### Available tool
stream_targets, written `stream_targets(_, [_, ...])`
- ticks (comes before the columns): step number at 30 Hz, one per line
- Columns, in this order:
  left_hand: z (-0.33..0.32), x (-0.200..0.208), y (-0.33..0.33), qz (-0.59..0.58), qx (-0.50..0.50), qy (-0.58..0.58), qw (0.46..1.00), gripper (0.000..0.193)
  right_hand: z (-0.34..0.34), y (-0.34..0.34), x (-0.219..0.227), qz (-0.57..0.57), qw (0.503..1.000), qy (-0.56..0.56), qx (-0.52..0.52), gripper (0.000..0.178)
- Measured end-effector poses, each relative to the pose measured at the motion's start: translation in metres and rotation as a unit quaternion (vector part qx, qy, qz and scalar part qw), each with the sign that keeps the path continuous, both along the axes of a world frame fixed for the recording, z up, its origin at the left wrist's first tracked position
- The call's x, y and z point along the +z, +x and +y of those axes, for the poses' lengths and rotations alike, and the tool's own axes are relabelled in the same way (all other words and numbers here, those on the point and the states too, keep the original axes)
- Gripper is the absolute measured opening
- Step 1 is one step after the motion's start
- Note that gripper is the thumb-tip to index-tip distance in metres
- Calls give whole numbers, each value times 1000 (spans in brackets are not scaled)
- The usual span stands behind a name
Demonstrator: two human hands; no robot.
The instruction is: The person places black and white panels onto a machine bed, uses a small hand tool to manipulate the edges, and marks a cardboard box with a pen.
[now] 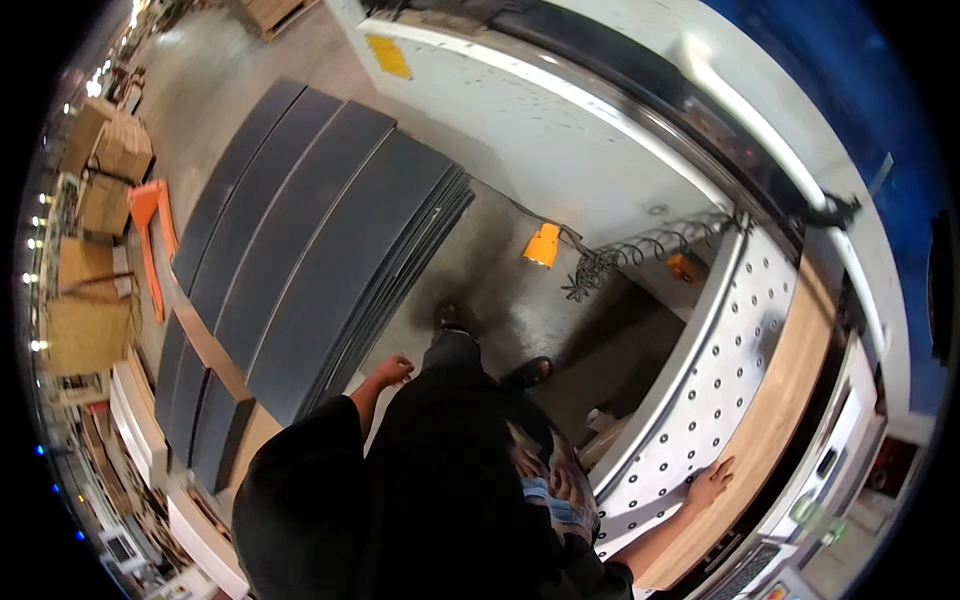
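Observation:
My right hand (710, 485) lies on a long light-brown wooden board (780, 395), its fingers stretched over the board's near side. The board runs along a white machine table (700, 395) dotted with small dark round studs. My left hand (393, 370) hangs beside my body, fingers curled in loosely, and nothing shows in it. Just left of that hand stands a stack of dark grey panels (310, 230), laid in several long rows. The left hand looks apart from the stack.
A yellow-orange foot pedal (541, 245) lies on the floor ahead, near a coiled black cable (640, 252). Behind the panels stands an orange pallet jack (148, 205). A brown board (213, 352) lies across the stack's near end. A white machine body (540, 120) stands ahead.

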State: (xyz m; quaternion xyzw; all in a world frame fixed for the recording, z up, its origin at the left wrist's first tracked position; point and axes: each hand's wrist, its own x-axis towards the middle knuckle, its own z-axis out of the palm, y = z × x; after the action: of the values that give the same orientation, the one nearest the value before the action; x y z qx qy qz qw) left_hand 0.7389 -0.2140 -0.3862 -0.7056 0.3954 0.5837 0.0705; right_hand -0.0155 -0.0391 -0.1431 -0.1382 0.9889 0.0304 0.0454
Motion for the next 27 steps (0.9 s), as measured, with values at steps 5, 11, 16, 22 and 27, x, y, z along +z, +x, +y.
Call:
stream_targets(5, [22,-62,52,28,10,7,1000,37,-100,54,17,188,964,-65,176,47])
stream_targets(11, [-44,-84,108,108,282,62,951,40,-431,379,-25,-109,805,-256,523,31])
stream_targets(16, [-60,-95,150,175,533,55,826,52,-599,582,-185,-296,658,-86,687,56])
stream_targets(22, [-16,-120,184,187,788,-30,586,89,-745,711,-292,-242,726,27,644,89])
stream_targets(27, [-8,-135,194,175,845,-20,505,87,-773,732,-332,-222,753,77,615,103])
